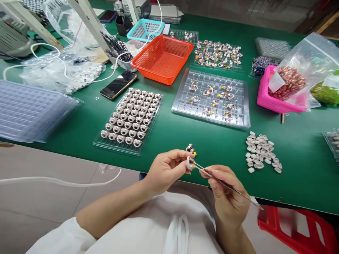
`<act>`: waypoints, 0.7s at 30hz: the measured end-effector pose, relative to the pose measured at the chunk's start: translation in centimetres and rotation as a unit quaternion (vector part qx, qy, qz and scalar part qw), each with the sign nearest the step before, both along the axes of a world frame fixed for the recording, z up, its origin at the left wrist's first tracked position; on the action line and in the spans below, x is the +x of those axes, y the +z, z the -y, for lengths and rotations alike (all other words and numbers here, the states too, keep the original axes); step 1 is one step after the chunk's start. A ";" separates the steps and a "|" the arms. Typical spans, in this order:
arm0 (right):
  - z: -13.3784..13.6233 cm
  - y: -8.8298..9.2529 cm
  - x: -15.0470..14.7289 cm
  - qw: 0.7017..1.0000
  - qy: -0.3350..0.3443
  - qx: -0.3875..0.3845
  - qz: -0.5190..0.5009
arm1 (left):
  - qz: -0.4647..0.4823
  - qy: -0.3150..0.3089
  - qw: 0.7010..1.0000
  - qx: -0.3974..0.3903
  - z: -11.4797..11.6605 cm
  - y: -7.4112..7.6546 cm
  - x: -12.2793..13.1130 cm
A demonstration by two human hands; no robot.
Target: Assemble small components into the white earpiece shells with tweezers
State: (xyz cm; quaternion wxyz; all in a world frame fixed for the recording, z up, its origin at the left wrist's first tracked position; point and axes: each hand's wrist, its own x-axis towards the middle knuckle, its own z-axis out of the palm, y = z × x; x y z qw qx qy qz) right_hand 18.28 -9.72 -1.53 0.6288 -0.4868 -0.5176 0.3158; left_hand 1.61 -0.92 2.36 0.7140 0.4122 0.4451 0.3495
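Between the thumb and fingers of my left hand [169, 170] is a small white ring-shaped plastic housing [189, 163] with a bit of yellow showing at its side. My right hand [227, 190] grips a pair of metal tweezers [225, 184], whose tips reach into the housing. What the tips touch inside is too small to make out. Just beyond my fingers, another small housing with wires and a yellow piece [191, 149] lies on the green table [219, 148]. A loose pile of small white plastic caps [261, 151] is to the right of my right hand.
Left of centre stands a clear tray of white housings in rows [129, 118]. A clear tray with wired pieces [212, 98] sits ahead. Farther back are a red basket [164, 60], a phone [118, 85] and a pink basket [267, 100]. A red stool [296, 225] is below right.
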 end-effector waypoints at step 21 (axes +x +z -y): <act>-0.7 -0.6 -0.2 0.998 0.054 0.012 -0.040 | -0.008 -0.007 1.000 -0.013 0.3 -0.6 -0.4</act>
